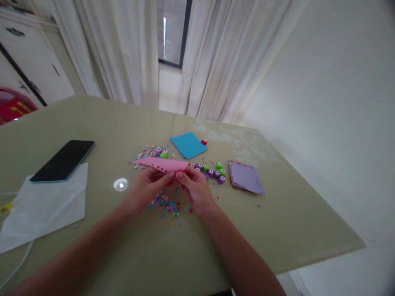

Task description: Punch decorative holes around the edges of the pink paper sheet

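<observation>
Just above the middle of the olive-green desk (277, 230), a pink sheet of craft paper (162, 164) is held flat between both hands, lifted a little off the surface. The left hand (145, 187) pinches its near edge from below, fingers closed on the paper; the right hand (196, 190) closes on the sheet's right end, and something small and red seems tucked there between thumb and fingers, too hidden to name. The sheet's long axis runs left to right across the view, its free tip pointing left and slightly away, the right end buried in the grip.

Judging by the row of small holes along its edge, the step in hand looks like edge punching; the next move would call for sliding the sheet sideways while keeping the edge level.

Under the hands lies a scatter of tiny multicoloured paper bits (166, 203). Just beyond the right hand sits a cluster of small purple and green punches (211, 170), then a stack of lilac sheets with punched borders (246, 177). Farther back lies a blue paper stack (188, 144). Well to the left, a black smartphone (63, 160) rests on a white tissue sheet (46, 205).
</observation>
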Available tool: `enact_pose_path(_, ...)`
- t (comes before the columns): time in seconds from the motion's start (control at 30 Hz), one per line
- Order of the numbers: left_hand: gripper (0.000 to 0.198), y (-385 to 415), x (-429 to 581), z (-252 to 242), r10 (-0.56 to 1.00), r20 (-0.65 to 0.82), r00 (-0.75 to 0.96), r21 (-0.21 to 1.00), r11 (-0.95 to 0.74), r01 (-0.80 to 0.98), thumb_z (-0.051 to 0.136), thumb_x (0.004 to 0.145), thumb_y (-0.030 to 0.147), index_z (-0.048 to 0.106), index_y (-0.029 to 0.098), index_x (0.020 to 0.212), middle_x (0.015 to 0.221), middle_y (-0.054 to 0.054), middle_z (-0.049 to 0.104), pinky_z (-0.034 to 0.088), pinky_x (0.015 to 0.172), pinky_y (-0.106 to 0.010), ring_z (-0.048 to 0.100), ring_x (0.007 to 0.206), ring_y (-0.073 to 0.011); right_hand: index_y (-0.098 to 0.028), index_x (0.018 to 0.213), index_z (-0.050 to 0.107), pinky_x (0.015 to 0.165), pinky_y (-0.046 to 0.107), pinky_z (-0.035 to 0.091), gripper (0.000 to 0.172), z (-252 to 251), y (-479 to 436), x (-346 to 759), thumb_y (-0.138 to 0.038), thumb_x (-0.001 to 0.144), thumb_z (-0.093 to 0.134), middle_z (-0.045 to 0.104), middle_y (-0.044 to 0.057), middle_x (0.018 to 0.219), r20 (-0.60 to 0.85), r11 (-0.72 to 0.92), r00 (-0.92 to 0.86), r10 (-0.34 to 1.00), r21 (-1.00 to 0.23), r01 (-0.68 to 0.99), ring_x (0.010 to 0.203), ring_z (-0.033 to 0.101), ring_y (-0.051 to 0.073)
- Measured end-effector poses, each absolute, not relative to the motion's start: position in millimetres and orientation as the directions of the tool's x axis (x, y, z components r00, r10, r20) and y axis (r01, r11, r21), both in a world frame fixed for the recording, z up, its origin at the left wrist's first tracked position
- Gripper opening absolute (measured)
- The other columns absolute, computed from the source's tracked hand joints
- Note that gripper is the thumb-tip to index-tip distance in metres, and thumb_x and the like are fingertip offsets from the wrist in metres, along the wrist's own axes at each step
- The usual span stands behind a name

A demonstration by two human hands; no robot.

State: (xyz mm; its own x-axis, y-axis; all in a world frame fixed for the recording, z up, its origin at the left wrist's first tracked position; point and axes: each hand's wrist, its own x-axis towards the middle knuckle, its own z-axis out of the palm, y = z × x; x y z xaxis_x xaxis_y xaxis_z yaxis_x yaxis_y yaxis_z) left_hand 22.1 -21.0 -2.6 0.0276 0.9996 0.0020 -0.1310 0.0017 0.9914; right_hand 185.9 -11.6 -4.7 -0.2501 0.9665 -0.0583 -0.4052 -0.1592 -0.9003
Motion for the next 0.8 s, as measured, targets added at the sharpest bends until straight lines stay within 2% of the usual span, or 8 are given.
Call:
enact_pose_path(0.1, 0.050, -20.8, 21.9, -3.8, 0.999, 0.006, 0.035, 0.993, -0.002, -0.115, 0.091, 0.073, 0.057, 0.084, 0.017, 0.101, 0.104, -0.011, 0.085, 0.066, 0.081, -0.039, 0.080, 0.090, -0.0282, -0.022, 0.096, 0.082, 0.078, 0.030, 0.055, 0.037, -2.6, -11.4, 185.0, -0.042, 0.069, 0.097, 0.079, 0.002, 0.086, -0.046, -0.147, -0.248, 0.968, -0.900, -0.410, 0.073, 0.069, 0.015)
enact_pose_path(0.3, 0.047, -21.0, 21.9, -5.4, 0.999, 0.013, 0.041, 0.994, -0.009, -0.105, 0.090, 0.075, 0.056, 0.083, 0.016, 0.099, 0.101, -0.012, 0.085, 0.064, 0.078, -0.037, 0.080, 0.086, -0.0273, -0.021, 0.091, 0.081, 0.069, 0.028, 0.053, 0.033, -0.3, -11.6, 185.5, -0.044, 0.072, 0.095, 0.077, 0.000, 0.078, -0.043, -0.126, -0.227, 0.973, -0.923, -0.364, 0.066, 0.065, 0.014)
enact_pose_path(0.43, 0.047, -23.1, 20.7, 1.7, 1.000, 0.022, -0.007, 0.990, -0.023, -0.141, 0.092, 0.073, 0.054, 0.083, 0.016, 0.100, 0.103, -0.012, 0.084, 0.064, 0.080, -0.036, 0.079, 0.088, -0.0263, -0.021, 0.098, 0.079, 0.063, 0.024, 0.050, 0.041, 0.1, -10.7, 187.8, -0.046, 0.071, 0.097, 0.078, 0.000, 0.085, -0.042, -0.117, -0.192, 0.981, -0.909, -0.400, 0.068, 0.065, 0.012)
enact_pose_path(0.6, 0.047, -25.1, 20.1, 7.0, 0.999, 0.037, -0.016, 0.982, -0.039, -0.187, 0.093, 0.073, 0.052, 0.081, 0.016, 0.100, 0.097, -0.010, 0.083, 0.063, 0.077, -0.034, 0.077, 0.083, -0.0241, -0.023, 0.098, 0.076, 0.072, 0.024, 0.055, 0.045, -1.0, -8.9, 188.4, -0.039, 0.065, 0.101, 0.079, -0.001, 0.089, -0.024, -0.077, -0.119, 0.993, -0.883, -0.464, 0.075, 0.069, 0.013)
enact_pose_path(0.8, 0.043, -24.5, 19.1, 2.7, 0.999, 0.041, -0.023, 0.978, -0.045, -0.204, 0.092, 0.076, 0.051, 0.079, 0.017, 0.100, 0.093, -0.007, 0.081, 0.060, 0.074, -0.029, 0.074, 0.080, -0.0192, -0.022, 0.102, 0.080, 0.081, 0.028, 0.057, 0.039, -2.6, -11.3, 184.1, -0.041, 0.072, 0.096, 0.081, 0.003, 0.099, -0.002, -0.085, -0.183, 0.983, -0.890, -0.448, 0.083, 0.072, 0.015)
